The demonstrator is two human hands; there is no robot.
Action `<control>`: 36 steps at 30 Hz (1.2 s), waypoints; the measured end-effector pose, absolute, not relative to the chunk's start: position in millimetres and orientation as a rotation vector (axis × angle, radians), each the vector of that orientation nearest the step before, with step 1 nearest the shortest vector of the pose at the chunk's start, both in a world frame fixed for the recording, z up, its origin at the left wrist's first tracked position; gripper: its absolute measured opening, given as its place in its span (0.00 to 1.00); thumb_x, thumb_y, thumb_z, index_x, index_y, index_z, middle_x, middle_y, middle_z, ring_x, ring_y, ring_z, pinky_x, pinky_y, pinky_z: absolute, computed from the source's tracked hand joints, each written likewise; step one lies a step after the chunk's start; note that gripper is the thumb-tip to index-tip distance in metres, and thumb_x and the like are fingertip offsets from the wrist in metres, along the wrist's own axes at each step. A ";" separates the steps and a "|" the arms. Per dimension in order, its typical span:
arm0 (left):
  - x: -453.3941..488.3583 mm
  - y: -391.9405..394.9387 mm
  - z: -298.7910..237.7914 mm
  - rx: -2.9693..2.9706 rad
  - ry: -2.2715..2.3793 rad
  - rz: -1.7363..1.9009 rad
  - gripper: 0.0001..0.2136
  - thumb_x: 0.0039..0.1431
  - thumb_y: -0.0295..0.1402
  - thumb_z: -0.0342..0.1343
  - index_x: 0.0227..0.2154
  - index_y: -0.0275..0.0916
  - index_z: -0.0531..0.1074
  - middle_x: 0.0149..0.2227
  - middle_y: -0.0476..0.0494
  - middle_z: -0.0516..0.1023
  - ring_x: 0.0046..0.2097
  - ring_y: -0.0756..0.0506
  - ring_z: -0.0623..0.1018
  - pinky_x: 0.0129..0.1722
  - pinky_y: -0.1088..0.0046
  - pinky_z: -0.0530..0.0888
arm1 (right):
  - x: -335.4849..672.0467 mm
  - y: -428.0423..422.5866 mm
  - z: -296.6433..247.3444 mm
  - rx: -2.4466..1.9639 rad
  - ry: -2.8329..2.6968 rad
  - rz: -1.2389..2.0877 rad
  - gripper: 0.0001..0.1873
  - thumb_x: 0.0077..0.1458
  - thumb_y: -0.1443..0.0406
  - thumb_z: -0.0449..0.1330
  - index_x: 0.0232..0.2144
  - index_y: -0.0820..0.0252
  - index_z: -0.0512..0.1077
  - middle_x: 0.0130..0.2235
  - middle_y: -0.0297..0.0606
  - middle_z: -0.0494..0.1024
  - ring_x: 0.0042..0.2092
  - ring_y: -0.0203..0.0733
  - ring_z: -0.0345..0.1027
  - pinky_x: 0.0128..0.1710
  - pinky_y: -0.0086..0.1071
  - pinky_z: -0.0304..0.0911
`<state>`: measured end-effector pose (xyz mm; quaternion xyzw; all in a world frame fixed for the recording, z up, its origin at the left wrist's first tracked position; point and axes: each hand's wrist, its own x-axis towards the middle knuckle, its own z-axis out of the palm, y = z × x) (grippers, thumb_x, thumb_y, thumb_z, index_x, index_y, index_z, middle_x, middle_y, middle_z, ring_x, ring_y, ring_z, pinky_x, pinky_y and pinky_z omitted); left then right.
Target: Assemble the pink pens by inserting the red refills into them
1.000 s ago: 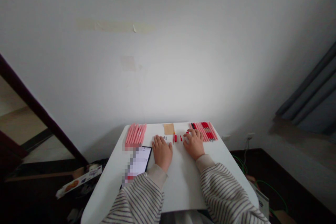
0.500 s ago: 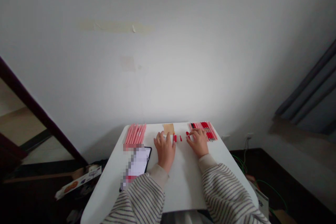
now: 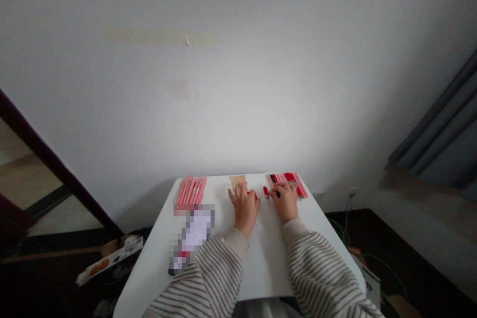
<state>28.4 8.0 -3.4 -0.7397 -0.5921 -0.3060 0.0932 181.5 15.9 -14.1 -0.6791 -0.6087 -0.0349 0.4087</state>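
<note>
My left hand (image 3: 246,211) rests low over the middle of the white table (image 3: 261,263). Its thumb and index finger close around a small red piece (image 3: 253,194), while the outer fingers spread apart. To its right, my right hand (image 3: 286,204) pinches a small black piece (image 3: 278,194) between thumb and fingertips. A red-topped piece with a thin pale end (image 3: 266,192) lies between the hands. Pink pens (image 3: 296,177) with red and black parts lie in a row behind the right hand, which partly hides them.
Several pink sticks (image 3: 191,191) form a bundle at the table's far left. A phone (image 3: 197,231), blurred out, lies in front of them. A tan paper piece (image 3: 237,179) is at the back edge, close to the wall (image 3: 238,109). Green cables (image 3: 337,228) run on the floor at right.
My left hand has moved right, over the red pieces that lay bare between the hands. The red-topped piece now lies free of my right hand, where a black piece shows.
</note>
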 end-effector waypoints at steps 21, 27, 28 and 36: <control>27.2 11.9 -5.8 -2.204 -1.693 -1.131 0.04 0.54 0.31 0.55 0.29 0.41 0.75 0.50 0.42 0.70 0.57 0.39 0.64 0.61 0.40 0.52 | 183.0 17.4 -17.3 -1.617 -1.490 0.005 0.08 0.54 0.60 0.59 0.30 0.56 0.77 0.36 0.39 0.78 0.44 0.48 0.60 0.45 0.39 0.50; 23.0 10.5 -7.4 -2.205 -1.684 -1.282 0.04 0.55 0.32 0.55 0.32 0.42 0.74 0.49 0.41 0.70 0.55 0.40 0.65 0.60 0.43 0.54 | 182.6 18.6 -18.2 -1.490 -1.485 0.050 0.10 0.55 0.60 0.57 0.28 0.56 0.77 0.35 0.39 0.79 0.42 0.47 0.63 0.45 0.39 0.53; 22.4 10.2 -7.3 -2.201 -1.679 -1.303 0.04 0.55 0.33 0.55 0.32 0.42 0.74 0.49 0.41 0.70 0.55 0.41 0.65 0.60 0.43 0.54 | 182.4 18.8 -17.9 -1.469 -1.489 0.052 0.10 0.55 0.60 0.57 0.28 0.56 0.77 0.35 0.39 0.79 0.42 0.47 0.63 0.45 0.39 0.53; 22.4 7.6 -6.0 -2.210 -1.658 -1.364 0.04 0.56 0.32 0.55 0.32 0.41 0.74 0.48 0.41 0.70 0.54 0.41 0.67 0.59 0.45 0.56 | 180.3 20.2 -18.1 -1.378 -1.531 0.058 0.09 0.54 0.61 0.59 0.29 0.54 0.78 0.35 0.40 0.80 0.42 0.48 0.64 0.45 0.40 0.56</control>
